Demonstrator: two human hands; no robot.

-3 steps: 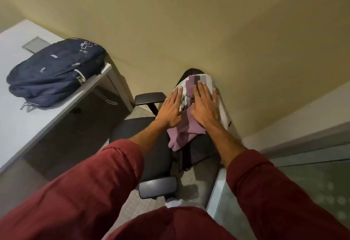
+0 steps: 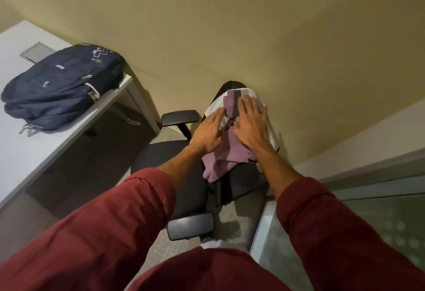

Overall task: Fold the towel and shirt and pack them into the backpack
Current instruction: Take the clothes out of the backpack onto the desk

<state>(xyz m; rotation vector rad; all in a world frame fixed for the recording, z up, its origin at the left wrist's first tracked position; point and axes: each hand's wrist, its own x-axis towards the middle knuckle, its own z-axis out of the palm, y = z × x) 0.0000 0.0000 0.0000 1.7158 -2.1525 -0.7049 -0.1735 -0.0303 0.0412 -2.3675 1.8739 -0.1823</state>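
On the chair (image 2: 174, 159) back, our left hand (image 2: 208, 133) and right hand (image 2: 250, 127) press flat, fingers straight, on the purple striped cloth (image 2: 227, 157), towel or shirt we cannot tell. Folding seems barely begun; the backpack (image 2: 62, 86) lies well apart on the table (image 2: 23, 153).

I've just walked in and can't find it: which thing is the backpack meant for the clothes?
Look left to the pale desk against the beige wall. Lying flat at its far corner is the backpack. It is navy blue, unlike the purple-and-white cloth on the black chair.
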